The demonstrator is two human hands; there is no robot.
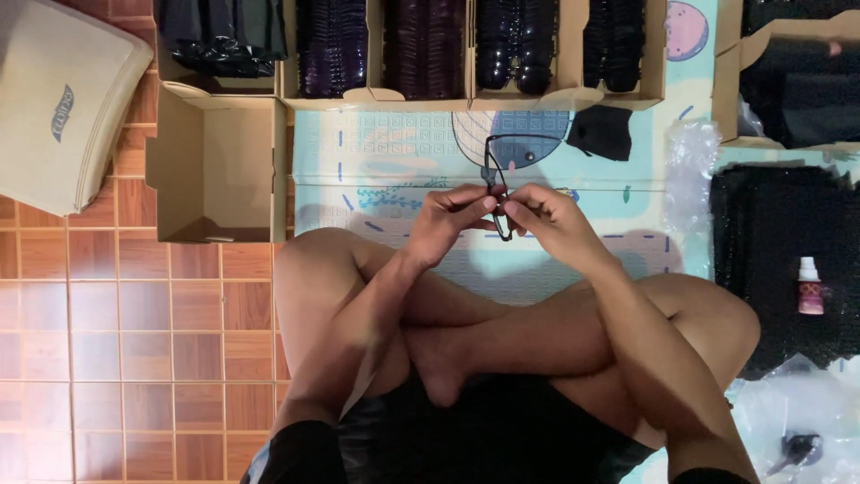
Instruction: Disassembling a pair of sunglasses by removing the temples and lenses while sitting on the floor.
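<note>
Above the crossed legs, left hand and right hand both pinch black glasses

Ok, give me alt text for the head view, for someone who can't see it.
Both hands, left hand and right hand, pinch a black pair of glasses above crossed legs on a patterned mat. An open empty cardboard box sits to the left, with boxes of dark items ahead.
</note>
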